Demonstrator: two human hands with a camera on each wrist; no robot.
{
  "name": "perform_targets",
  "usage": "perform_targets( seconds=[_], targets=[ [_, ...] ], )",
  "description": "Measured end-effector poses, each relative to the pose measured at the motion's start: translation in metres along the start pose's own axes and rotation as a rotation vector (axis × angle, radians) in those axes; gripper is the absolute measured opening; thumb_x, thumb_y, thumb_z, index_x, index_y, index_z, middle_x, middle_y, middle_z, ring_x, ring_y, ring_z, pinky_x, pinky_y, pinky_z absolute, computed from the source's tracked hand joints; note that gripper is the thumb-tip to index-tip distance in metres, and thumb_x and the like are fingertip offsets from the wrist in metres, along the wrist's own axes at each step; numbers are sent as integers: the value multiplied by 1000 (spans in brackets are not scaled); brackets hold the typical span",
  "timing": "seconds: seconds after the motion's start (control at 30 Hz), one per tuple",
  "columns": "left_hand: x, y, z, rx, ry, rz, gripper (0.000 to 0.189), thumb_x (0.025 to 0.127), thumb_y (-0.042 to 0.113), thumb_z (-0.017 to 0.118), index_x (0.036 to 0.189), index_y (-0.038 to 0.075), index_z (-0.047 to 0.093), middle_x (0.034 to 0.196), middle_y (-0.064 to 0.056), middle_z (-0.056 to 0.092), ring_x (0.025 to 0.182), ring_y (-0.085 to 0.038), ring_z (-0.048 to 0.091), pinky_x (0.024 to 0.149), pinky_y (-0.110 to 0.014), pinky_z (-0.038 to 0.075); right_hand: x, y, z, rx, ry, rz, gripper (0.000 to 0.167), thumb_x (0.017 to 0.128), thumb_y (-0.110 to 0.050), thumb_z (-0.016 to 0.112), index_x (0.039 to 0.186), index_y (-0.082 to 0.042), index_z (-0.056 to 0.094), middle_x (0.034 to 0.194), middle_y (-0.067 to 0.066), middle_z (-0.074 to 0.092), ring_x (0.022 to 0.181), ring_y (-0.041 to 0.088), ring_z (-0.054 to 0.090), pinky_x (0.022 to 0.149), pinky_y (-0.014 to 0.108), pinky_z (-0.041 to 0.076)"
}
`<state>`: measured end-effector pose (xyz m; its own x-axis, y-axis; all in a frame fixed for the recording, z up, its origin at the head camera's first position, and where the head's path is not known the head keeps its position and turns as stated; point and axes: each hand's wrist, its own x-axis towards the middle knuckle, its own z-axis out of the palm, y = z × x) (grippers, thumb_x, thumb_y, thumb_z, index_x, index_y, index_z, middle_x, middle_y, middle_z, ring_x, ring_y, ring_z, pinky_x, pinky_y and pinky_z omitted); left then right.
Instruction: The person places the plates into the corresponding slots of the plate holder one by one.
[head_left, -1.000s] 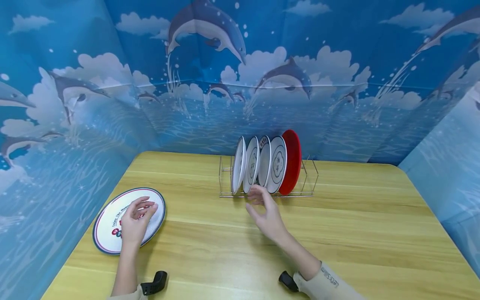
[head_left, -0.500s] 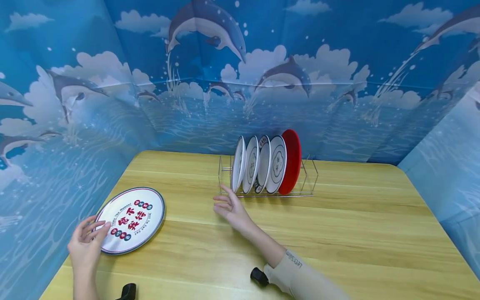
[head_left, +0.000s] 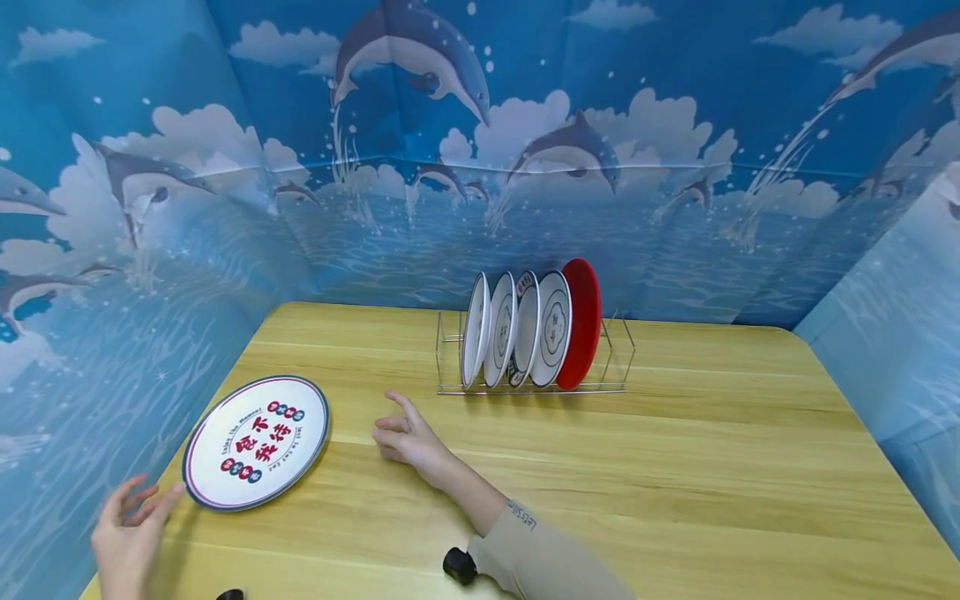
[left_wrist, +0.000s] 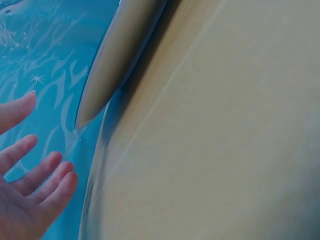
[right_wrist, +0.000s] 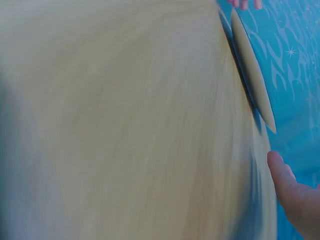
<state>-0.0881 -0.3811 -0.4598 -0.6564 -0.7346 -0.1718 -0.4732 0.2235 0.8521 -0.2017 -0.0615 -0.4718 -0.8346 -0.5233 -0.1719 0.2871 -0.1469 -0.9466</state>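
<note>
A large white plate [head_left: 300,450] with a blue rim and red lettering lies on the left of the table. My left hand [head_left: 129,533] is by its near left edge, fingers spread and nothing held; whether a fingertip touches the rim I cannot tell. In the left wrist view the same hand [left_wrist: 30,195] shows its fingers apart, with the plate [left_wrist: 112,60] seen edge-on. To the right of the plate, my right hand [head_left: 411,440] hovers with its fingers loosely extended, holding nothing. Its thumb [right_wrist: 285,182] shows in the right wrist view, away from the plate [right_wrist: 252,75].
A wire dish rack [head_left: 615,354] stands at the back of the table. Several white patterned plates [head_left: 553,329] and one red plate [head_left: 585,325] stand upright in it. Blue dolphin-print cloth [head_left: 360,233] lines the back and both sides of the wooden table [head_left: 712,467].
My left hand has moved from over the plate down and left to its near edge. My right hand has moved left from in front of the rack towards the plate.
</note>
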Motion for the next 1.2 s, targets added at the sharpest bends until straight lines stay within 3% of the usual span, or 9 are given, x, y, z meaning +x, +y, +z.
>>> perform_targets(
  seconds=[0.07, 0.1, 0.27, 0.37, 0.63, 0.87, 0.97, 1.07, 1.2],
  targets=[
    [4, -4, 1, 67, -51, -29, 81, 79, 46, 66, 145, 19, 27, 112, 7, 46, 68, 17, 38, 53, -6, 38, 3, 3, 6, 22, -10, 24, 64, 89, -10, 57, 143, -22, 24, 125, 20, 44, 109, 30, 51, 92, 44, 45],
    [6, -7, 2, 41, -85, -55, 84, 78, 46, 67, 146, 20, 23, 115, 4, 45, 68, 16, 41, 54, -7, 40, 4, 4, 10, 29, -14, 34, 64, 89, -10, 57, 143, -23, 25, 125, 19, 44, 109, 30, 51, 92, 44, 45],
    [17, -19, 5, -238, -217, -143, 93, 78, 29, 73, 147, 29, 11, 110, 4, 40, 67, 5, 57, 63, -12, 49, 6, 9, 29, 39, -47, 82, 62, 89, -9, 58, 141, -27, 28, 122, 15, 46, 107, 28, 53, 89, 44, 46],
    [23, -27, 4, -368, -284, -116, 94, 79, 17, 72, 147, 29, 8, 107, 7, 40, 72, 1, 60, 68, -17, 52, 7, 13, 38, 56, -67, 107, 62, 89, -7, 57, 141, -28, 29, 121, 14, 46, 105, 27, 53, 88, 45, 47],
    [35, -40, -3, -646, -581, -23, 94, 86, -2, 59, 147, 28, -6, 109, 13, 41, 83, -11, 65, 78, -33, 53, 10, 21, 50, 134, -110, 127, 60, 91, -10, 55, 141, -30, 28, 126, 14, 43, 107, 29, 51, 89, 49, 45],
    [42, -39, -4, -634, -661, -34, 92, 88, -2, 55, 145, 31, -9, 116, 14, 35, 84, -10, 64, 79, -35, 52, 15, 22, 54, 163, -177, 135, 55, 97, -25, 46, 145, -30, 20, 138, 19, 31, 119, 38, 43, 94, 52, 40],
    [43, -37, -3, -610, -665, -53, 90, 90, -1, 53, 145, 33, -10, 143, 11, 16, 84, -7, 63, 79, -35, 53, 15, 22, 57, 177, -212, 144, 53, 98, -28, 41, 145, -31, 19, 144, 20, 24, 122, 40, 40, 95, 53, 39],
    [43, -37, 0, -591, -671, -32, 88, 90, -1, 53, 145, 32, -9, 149, 12, -3, 84, -5, 63, 78, -33, 53, 16, 22, 60, 180, -242, 153, 52, 99, -30, 39, 146, -32, 17, 148, 19, 16, 124, 40, 38, 96, 52, 38],
    [44, -41, 0, -606, -700, 47, 86, 90, -5, 50, 147, 26, -6, 137, 9, 23, 84, -7, 63, 75, -32, 54, 17, 23, 62, 192, -269, 174, 52, 99, -32, 37, 146, -32, 15, 150, 17, 10, 124, 40, 38, 97, 52, 37]
  ],
)
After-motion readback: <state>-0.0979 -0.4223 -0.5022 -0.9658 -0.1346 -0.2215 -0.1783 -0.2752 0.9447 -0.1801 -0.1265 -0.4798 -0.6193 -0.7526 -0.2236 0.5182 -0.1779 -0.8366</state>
